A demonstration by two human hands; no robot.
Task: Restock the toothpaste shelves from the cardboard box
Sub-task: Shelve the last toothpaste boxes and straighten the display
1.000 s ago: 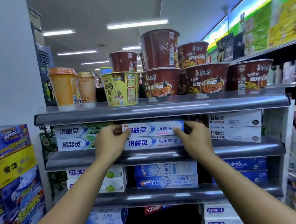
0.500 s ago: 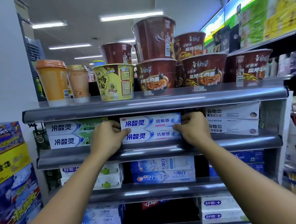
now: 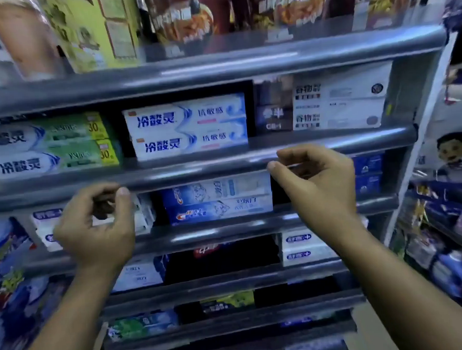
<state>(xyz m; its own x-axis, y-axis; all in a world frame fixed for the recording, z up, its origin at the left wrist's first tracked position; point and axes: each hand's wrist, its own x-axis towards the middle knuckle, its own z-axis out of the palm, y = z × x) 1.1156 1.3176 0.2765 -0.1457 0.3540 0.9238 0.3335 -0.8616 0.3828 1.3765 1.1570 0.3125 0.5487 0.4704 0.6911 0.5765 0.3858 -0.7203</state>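
Grey metal shelving [image 3: 217,64], several tiers, fills my view; picture blurred, camera tipped lower than a moment ago.

Item: noodle cups [image 3: 187,12] on the top tier, only their lower halves visible now.

Item: white-and-blue toothpaste boxes [image 3: 186,126], two stacked, on the second tier, between the green-banded boxes [image 3: 49,145] to the left and the white grain-label boxes [image 3: 339,100] to the right. Half a second ago both hands pressed on the ends of this stack; now it stands alone, square to the shelf lip.

Item: blue boxes [image 3: 218,200] on the tier below, behind my hands.

Item: left hand [image 3: 98,231], drawn back and down from the stack, grip loosely curled, fingers apart, holding nothing.

Item: right hand [image 3: 319,180], likewise withdrawn, thumb and forefinger near but clamped on nothing.

Cardboard box: not in view.

Judgement: this pair counts as placed. Dark gaps on lower tiers suggest more stock is needed there; next is probably a return to the box.
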